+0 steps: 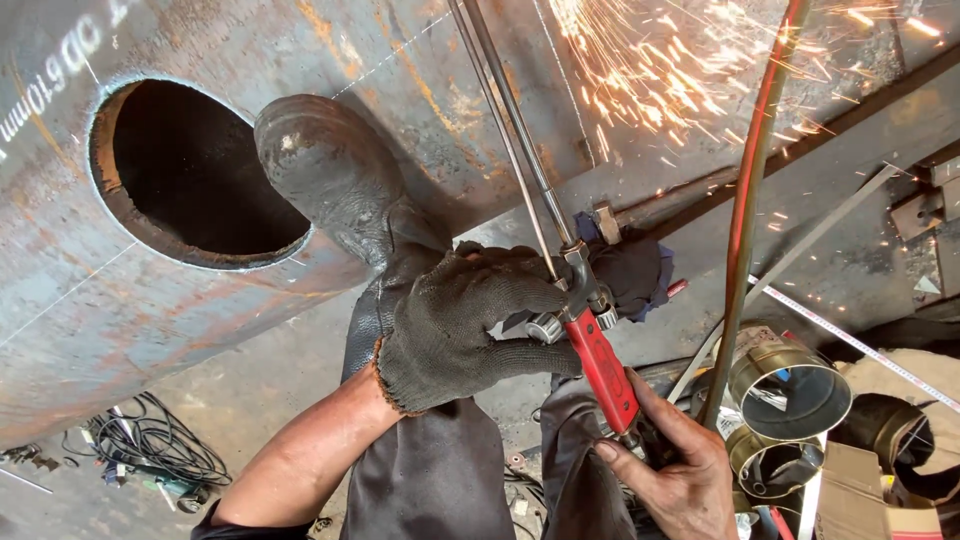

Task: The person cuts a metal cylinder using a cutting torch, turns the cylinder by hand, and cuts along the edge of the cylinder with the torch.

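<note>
My left hand (pixel 460 330), in a dark knit glove, wraps around the valve end of a cutting torch (pixel 596 352) with a red handle. My bare right hand (pixel 672 462) grips the lower end of that red handle. The torch's thin metal tubes (pixel 505 110) run up and away over a big rusty steel pipe (pixel 400 80), and sparks (pixel 660 70) fly at the top right. A round hole (pixel 190 170) is cut in the pipe at the left. My black rubber boot (pixel 335 180) rests against the pipe beside the hole.
A reddish hose (pixel 745 210) hangs down at the right. Short metal pipe sections (pixel 790 390) and cardboard (pixel 860 490) lie at the lower right, with a measuring tape (pixel 850 340) stretched above them. Tangled cables (pixel 150 450) lie on the concrete floor at lower left.
</note>
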